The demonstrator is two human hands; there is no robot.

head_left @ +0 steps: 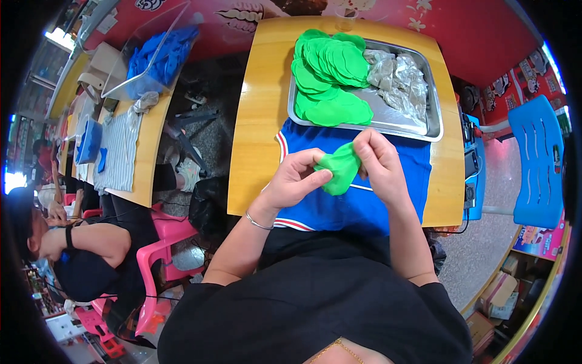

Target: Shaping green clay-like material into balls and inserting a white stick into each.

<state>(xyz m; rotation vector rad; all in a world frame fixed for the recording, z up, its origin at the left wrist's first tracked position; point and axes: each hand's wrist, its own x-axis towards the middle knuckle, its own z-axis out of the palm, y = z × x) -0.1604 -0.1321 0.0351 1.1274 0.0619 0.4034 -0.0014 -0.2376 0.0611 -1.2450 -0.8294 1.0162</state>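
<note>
Between my two hands hangs a thin, soft green piece that looks like cloth or film. My left hand pinches its left side between thumb and fingers. The fingers of my right hand are closed on its upper right corner. Beneath my hands a blue garment with red and white trim lies over the table and reaches my lap. Just beyond it is a metal tray. Overlapping flat green pieces are piled on the tray's left side, with crumpled clear plastic bags on its right.
My wooden table has a clear cup at its far edge. At left, another table carries a striped cloth and a clear bin of blue pieces. A person sits there near a pink chair. A blue chair stands right.
</note>
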